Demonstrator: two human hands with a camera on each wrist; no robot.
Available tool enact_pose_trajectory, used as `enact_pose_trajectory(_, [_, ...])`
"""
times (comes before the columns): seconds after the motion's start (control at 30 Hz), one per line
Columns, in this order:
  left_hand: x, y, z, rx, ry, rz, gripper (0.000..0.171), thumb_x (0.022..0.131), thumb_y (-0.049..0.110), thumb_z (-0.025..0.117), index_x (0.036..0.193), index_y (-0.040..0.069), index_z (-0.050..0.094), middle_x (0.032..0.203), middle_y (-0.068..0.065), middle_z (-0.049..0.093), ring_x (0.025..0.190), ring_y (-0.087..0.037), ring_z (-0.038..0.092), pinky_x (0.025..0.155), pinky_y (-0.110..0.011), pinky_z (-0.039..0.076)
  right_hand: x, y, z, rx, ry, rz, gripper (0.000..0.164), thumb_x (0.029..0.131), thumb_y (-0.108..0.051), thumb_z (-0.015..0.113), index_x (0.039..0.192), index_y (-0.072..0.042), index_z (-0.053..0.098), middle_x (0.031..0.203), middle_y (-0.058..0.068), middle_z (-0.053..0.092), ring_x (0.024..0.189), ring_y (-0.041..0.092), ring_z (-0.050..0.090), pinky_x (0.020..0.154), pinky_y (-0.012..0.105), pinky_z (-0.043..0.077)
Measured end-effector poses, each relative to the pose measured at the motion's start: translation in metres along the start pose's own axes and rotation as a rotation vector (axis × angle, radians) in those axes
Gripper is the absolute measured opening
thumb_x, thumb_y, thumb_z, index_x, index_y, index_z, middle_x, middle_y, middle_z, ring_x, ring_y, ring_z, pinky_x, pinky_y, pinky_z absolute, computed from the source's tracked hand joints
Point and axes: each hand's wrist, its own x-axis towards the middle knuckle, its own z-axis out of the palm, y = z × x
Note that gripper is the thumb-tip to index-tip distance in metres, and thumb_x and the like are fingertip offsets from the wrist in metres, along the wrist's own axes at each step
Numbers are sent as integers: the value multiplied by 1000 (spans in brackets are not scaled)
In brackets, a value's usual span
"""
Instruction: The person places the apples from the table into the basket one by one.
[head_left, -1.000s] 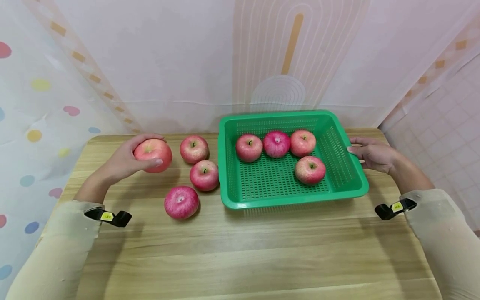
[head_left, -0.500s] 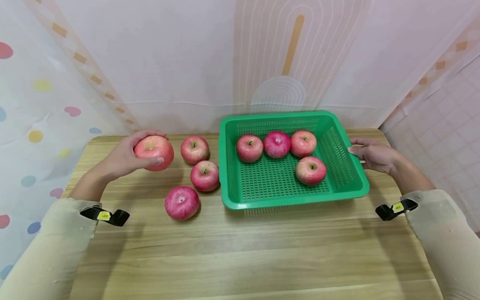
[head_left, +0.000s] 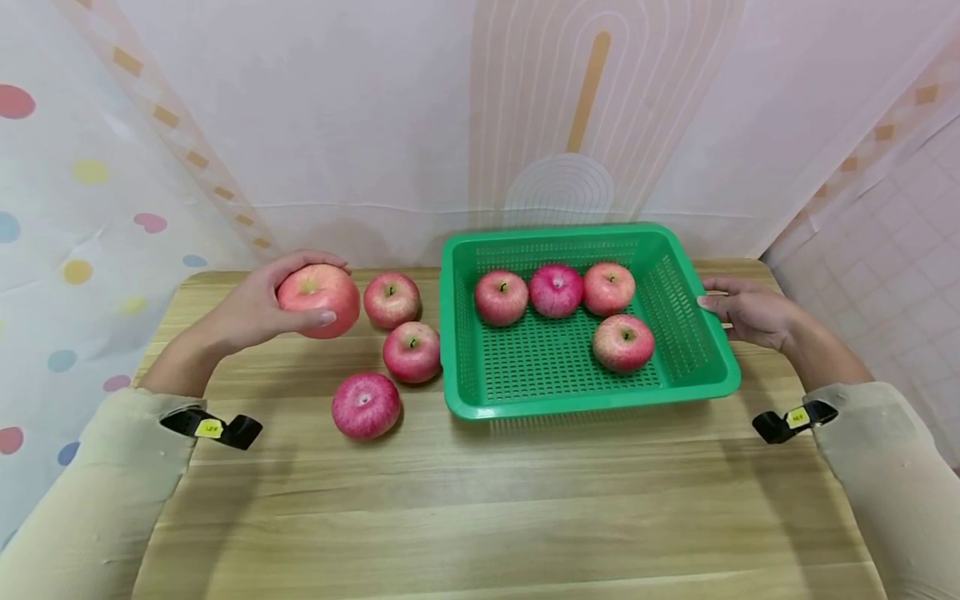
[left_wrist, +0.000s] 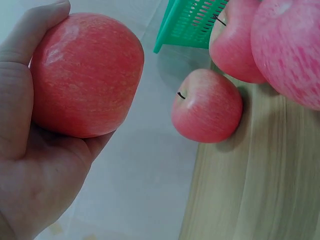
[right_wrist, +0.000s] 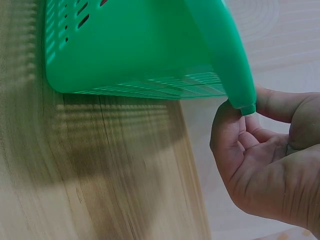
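My left hand (head_left: 258,304) grips a large light-red apple (head_left: 322,302), thumb on the near side and fingers behind it; the left wrist view shows the same apple (left_wrist: 87,75) held up off the table. My right hand (head_left: 757,312) pinches the right rim of a green plastic basket (head_left: 577,406), with the thumb on top and the fingers beneath, as the right wrist view shows at the basket's rim (right_wrist: 235,60). Several apples lie in the basket, one of them a darker pink apple (head_left: 556,291). Left of it are a red apple (head_left: 392,300), another apple (head_left: 412,352) and a streaked pink apple (head_left: 366,406).
Everything stands on a wooden table (head_left: 480,517). A pale patterned cloth (head_left: 360,108) hangs behind the table's back edge, and a dotted one (head_left: 82,242) hangs at the left. The basket sits near the back edge, with one loose apple close against its left side.
My left hand has moved slightly to the right and up with the apple, closer to the red apple beside it. My right hand and the basket have stayed in place.
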Motion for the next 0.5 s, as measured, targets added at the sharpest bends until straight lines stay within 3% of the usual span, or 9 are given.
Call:
enact_pose_trajectory(0.2, [5, 5, 1, -25, -30, 42, 55, 88, 1, 76, 139, 9, 57, 126, 0, 61, 108, -16, 59, 84, -20, 53, 0, 1, -1, 3, -5, -1, 19, 109, -6, 44, 119, -16, 57, 98, 0, 73, 86, 13, 71, 74, 32, 59])
enact_pose_trajectory(0.5, [18, 19, 5, -52, -72, 38, 53, 90, 6, 75, 140, 13, 56, 125, -2, 62, 108, -18, 59, 83, -23, 54, 0, 1, -1, 7, -10, -2, 19, 109, -6, 44, 118, -16, 58, 98, 0, 74, 86, 13, 72, 74, 32, 59])
